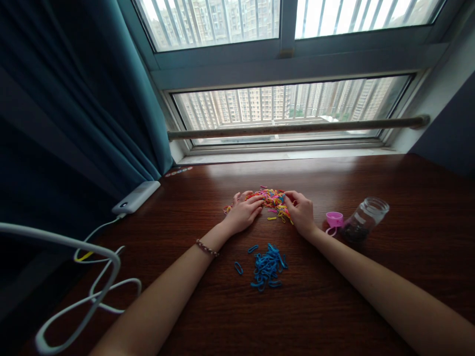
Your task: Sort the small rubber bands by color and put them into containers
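Multicoloured bands (273,200) lie in a tangled heap before me. Nearer me, blue bands (267,266) sit loosely piled.

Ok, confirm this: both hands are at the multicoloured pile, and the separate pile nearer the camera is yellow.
The colour is wrong: the head view shows the separate pile is blue. The rest stands: the left hand and right hand are at the multicoloured pile.

On the table (222,316), the far pile of bands (273,199) lies behind the near pile (269,266); a jar (365,220) is right, the curtain (122,99) left (the window (278,104) is behind everything).
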`<state>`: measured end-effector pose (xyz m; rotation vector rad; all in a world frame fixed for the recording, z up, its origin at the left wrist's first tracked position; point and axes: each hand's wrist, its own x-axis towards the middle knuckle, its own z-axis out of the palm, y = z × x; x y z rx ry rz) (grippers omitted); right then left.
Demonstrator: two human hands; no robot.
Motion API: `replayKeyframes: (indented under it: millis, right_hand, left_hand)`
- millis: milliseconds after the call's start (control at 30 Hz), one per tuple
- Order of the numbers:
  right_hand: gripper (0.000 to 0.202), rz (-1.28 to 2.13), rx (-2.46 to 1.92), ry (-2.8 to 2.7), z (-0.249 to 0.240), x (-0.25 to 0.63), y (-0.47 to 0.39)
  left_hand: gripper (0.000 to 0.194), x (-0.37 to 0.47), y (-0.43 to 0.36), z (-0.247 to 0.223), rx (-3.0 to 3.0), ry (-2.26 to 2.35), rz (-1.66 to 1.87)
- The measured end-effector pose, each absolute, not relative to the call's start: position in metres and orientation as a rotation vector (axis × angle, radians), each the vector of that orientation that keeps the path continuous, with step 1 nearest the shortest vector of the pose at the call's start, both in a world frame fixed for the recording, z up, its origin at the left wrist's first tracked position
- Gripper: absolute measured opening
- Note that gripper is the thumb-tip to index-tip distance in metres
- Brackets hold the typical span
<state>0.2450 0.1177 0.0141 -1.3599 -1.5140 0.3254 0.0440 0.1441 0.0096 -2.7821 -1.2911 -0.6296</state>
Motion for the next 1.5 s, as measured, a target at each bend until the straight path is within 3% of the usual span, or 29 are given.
replayKeyframes:
  millis: [67, 333, 500, 700, 800, 933, 1133, 1300, 1500]
  right_hand:
    - [0.024, 0.401, -1.332, -1.509, 0.020, 0.240, 0.115]
    - [0.011, 1.307, -0.987, -2.018, 0.062, 0.220, 0.087]
    - [0.008, 1.284, -0.888, -2.330, 0.066, 0.220, 0.074]
    - [0.016, 1.371, -0.884, -2.328, 0.068, 0.225, 0.076]
    - [0.013, 1.198, -1.062, -2.115, 0.063, 0.232, 0.092]
    - [0.016, 0.570, -1.415, -1.680, 0.041, 0.248, 0.120]
    - [0.024, 0.016, -1.578, -1.843, 0.011, 0.265, 0.134]
    - [0.016, -0.060, -1.643, -1.938, 0.007, 0.264, 0.132]
    - [0.017, 0.026, -1.651, -1.923, 0.003, 0.266, 0.136]
  left_hand:
    - [0.030, 0.044, 0.144, 0.009, -2.781, -1.290, -0.641]
    - [0.023, 0.040, 0.149, 0.014, -2.753, -1.304, -0.969]
    - [0.011, 0.034, 0.156, 0.014, -2.697, -1.379, -1.348]
    - [0.008, 0.031, 0.159, 0.008, -2.557, -1.600, -1.489]
    - [0.012, 0.032, 0.159, 0.007, -2.565, -1.613, -1.534]
    - [0.013, 0.035, 0.153, 0.013, -2.629, -1.555, -1.561]
    - [0.013, 0.057, 0.123, 0.033, -2.991, -1.189, -1.443]
    - [0.019, 0.071, 0.101, 0.035, -3.266, -0.878, -1.155]
    - [0.022, 0.071, 0.100, 0.030, -3.350, -0.831, -0.962]
